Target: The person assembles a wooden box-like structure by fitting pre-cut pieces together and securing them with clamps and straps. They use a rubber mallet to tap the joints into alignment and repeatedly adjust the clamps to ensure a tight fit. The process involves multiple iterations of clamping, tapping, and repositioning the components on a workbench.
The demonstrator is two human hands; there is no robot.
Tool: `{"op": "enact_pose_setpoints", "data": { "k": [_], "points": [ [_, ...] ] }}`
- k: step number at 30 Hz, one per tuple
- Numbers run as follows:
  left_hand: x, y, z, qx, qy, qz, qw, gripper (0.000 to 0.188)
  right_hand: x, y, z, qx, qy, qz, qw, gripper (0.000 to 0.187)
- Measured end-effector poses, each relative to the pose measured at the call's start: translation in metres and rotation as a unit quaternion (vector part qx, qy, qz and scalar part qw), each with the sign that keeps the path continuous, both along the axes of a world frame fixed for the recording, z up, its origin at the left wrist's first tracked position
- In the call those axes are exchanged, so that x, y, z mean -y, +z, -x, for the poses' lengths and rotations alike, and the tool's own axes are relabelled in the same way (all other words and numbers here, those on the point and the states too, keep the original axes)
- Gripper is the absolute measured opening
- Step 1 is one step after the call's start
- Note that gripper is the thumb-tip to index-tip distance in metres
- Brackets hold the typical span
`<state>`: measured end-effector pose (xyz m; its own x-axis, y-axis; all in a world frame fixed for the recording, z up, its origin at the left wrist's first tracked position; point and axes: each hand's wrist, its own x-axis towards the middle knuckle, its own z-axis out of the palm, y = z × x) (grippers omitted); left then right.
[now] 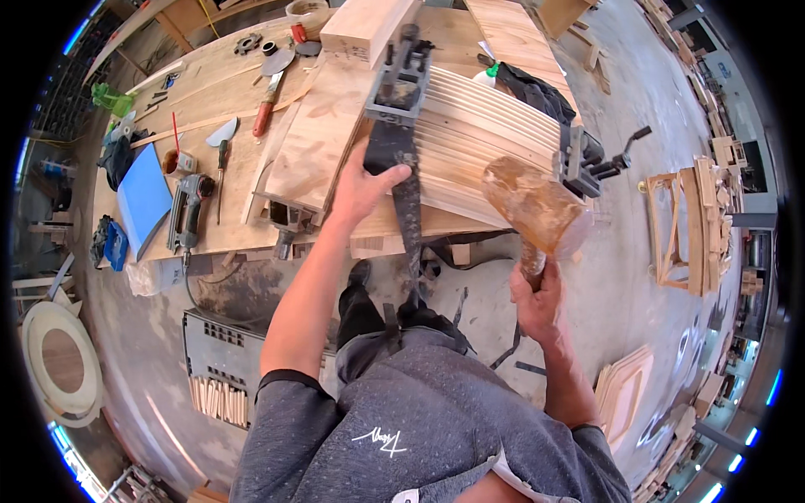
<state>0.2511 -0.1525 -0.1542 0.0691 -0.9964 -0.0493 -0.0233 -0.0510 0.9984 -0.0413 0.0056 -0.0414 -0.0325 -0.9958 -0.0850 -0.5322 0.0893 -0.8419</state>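
Note:
My right hand [538, 306] is wrapped round the handle of a mallet [537, 205], whose worn, yellowish-brown head is raised in front of the ridged wood. My left hand [365, 191] grips the dark bar of a metal clamp [398, 92], its thumb across the front and the other fingers partly hidden. Beyond and right of that hand, several narrow wooden strips [486, 121] lie side by side. A second clamp [579, 163] with a crank handle sits at their right end. A broad wooden board [314, 138] lies left of my left hand, with another metal clamp part [289, 220] at its near end.
Across the left of the wooden workbench [239, 180] lie a nail gun [192, 210], a screwdriver [221, 172], a scraper [267, 109] and a blue sheet [144, 201]. A thick wood block [360, 33] rests at the far side. Wooden frames [675, 226] stand at right.

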Motion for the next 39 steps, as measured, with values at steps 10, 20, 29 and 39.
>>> {"op": "enact_pose_setpoints", "data": {
  "k": [10,20,29,39],
  "points": [
    [0.004,-0.052,-0.015,-0.013,-0.086,-0.016,0.996,0.096,0.045,-0.021,-0.124,-0.117,0.032,-0.021,0.992,0.041],
    [0.008,-0.083,-0.017,0.184,-0.045,0.114,0.975,0.108,0.035,0.058,-0.179,-0.163,-0.029,-0.063,0.984,0.025],
    [0.007,-0.096,-0.017,0.228,-0.046,0.183,0.955,0.105,0.04,-0.04,-0.167,-0.276,0.024,-0.125,0.953,0.028],
    [0.026,-0.083,-0.028,-0.02,-0.157,0.029,0.987,0.097,-0.026,-0.055,-0.033,0.042,-0.355,-0.007,0.934,0.019]
  ]
}}
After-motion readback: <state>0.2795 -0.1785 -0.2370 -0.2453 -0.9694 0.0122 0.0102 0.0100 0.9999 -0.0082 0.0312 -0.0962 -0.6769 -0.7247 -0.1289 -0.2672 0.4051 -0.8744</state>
